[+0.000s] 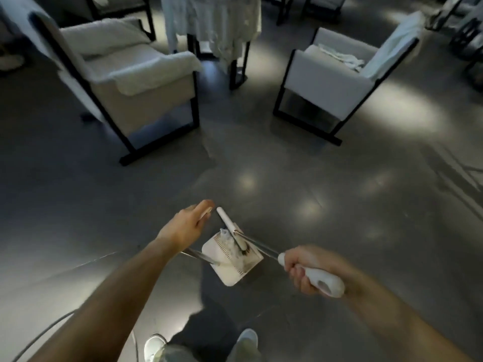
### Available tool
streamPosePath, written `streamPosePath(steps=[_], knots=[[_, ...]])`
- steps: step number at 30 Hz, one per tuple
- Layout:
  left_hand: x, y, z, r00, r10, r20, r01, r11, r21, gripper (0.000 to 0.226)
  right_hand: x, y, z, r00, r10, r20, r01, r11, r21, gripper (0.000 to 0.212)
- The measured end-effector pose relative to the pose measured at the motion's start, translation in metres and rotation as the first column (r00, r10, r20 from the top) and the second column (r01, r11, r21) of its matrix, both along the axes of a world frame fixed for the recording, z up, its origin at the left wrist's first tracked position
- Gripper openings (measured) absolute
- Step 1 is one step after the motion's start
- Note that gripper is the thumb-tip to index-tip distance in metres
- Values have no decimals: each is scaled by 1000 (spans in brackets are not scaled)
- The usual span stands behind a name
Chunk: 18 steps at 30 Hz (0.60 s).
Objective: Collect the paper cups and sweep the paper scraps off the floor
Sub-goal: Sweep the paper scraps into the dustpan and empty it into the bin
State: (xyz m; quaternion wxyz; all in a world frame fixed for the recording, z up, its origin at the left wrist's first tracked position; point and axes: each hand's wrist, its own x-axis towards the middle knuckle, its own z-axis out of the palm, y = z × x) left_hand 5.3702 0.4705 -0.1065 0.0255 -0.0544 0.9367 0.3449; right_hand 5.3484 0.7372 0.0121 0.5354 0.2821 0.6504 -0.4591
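Observation:
A white dustpan (pixel 230 273) sits low over the grey floor in front of my feet, with pale paper scraps (pixel 226 238) lying in it. Its metal handle (pixel 198 256) runs up to the left under my left hand (pixel 187 227), whose fingers curl round the top end. My right hand (pixel 304 270) grips the white grip of a broom (pixel 324 282). The broom's metal pole (pixel 261 246) leads down to the white broom head (pixel 226 219), whose dark bristles rest inside the dustpan. No paper cup is in view.
Two white armchairs with black frames stand ahead, one on the left (pixel 136 82) and one on the right (pixel 337 82). Between them is a table draped in white cloth (pixel 217 24). A grey cable (pixel 44 335) curves over the floor at lower left. My shoes (pixel 154 346) are at the bottom.

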Motion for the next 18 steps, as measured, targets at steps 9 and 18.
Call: streamPosePath(steps=[9, 18], knots=[[135, -196, 34, 926, 368, -79, -368, 930, 22, 27, 34, -240, 14, 928, 360, -96, -363, 932, -16, 17], [233, -360, 52, 805, 579, -131, -593, 794, -135, 30, 52, -450, 10, 749, 654, -112, -663, 744, -90, 9]])
